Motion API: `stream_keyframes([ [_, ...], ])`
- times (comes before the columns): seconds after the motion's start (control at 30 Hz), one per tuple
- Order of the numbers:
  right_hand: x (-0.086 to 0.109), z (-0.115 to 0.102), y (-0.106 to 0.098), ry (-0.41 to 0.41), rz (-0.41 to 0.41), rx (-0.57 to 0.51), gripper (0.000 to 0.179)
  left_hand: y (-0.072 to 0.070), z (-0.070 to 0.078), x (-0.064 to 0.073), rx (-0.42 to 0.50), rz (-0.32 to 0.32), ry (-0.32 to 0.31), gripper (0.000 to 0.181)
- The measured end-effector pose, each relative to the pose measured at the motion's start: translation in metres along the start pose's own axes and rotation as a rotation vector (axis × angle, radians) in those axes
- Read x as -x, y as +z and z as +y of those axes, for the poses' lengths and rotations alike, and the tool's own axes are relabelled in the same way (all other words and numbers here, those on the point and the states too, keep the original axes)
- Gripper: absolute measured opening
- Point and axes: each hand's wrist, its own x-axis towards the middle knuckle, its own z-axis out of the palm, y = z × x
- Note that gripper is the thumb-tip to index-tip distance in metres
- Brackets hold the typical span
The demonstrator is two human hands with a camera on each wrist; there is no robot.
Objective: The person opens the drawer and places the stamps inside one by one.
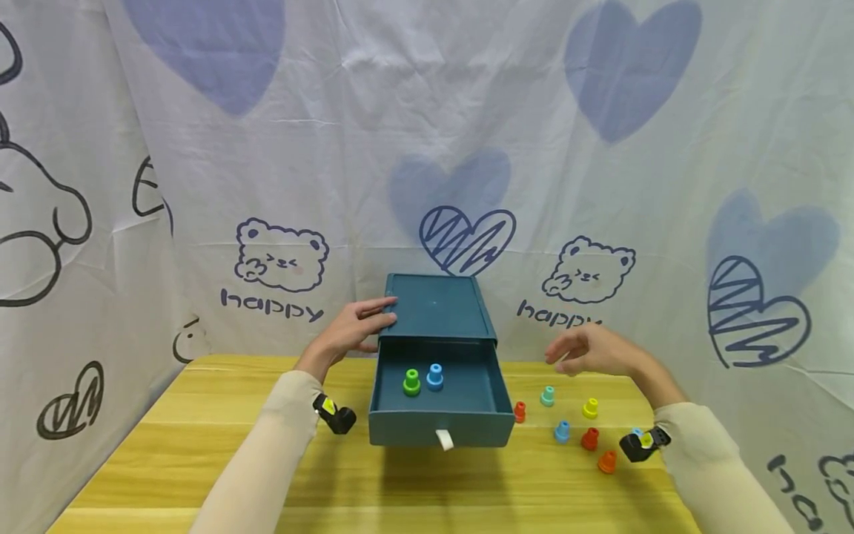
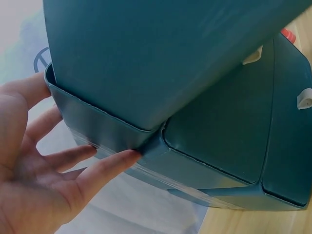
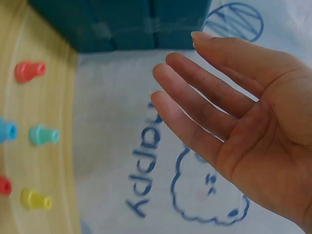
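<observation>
A dark teal drawer box (image 1: 437,305) stands at the back of the table, its top drawer (image 1: 442,430) pulled out toward me. Inside that drawer are a green peg (image 1: 411,383) and a blue peg (image 1: 435,377), both upright. My left hand (image 1: 353,328) rests its fingers against the box's left side; in the left wrist view the fingertips (image 2: 131,155) touch the casing. My right hand (image 1: 594,351) hovers to the right of the box, fingers extended and slightly bent, holding nothing. Below it a mint-green peg (image 1: 547,396) stands on the table.
More pegs stand on the right of the table: a yellow peg (image 1: 590,408), a second blue peg (image 1: 563,432), a red peg (image 1: 590,439), an orange peg (image 1: 607,462) and a red peg beside the drawer (image 1: 520,412). A printed white curtain (image 1: 360,148) hangs behind.
</observation>
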Motion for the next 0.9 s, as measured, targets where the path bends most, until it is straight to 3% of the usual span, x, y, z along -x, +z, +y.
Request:
stream_keyframes([
  [0.57,0.049,0.087,0.007,0.111,0.042,-0.067,0.027,-0.001,0.001,0.000,-0.012,-0.008,-0.001,0.061],
  [0.9,0.084,0.134,0.007,0.182,0.079,-0.050,0.029,-0.001,-0.001,0.000,-0.006,-0.009,0.005,0.061],
])
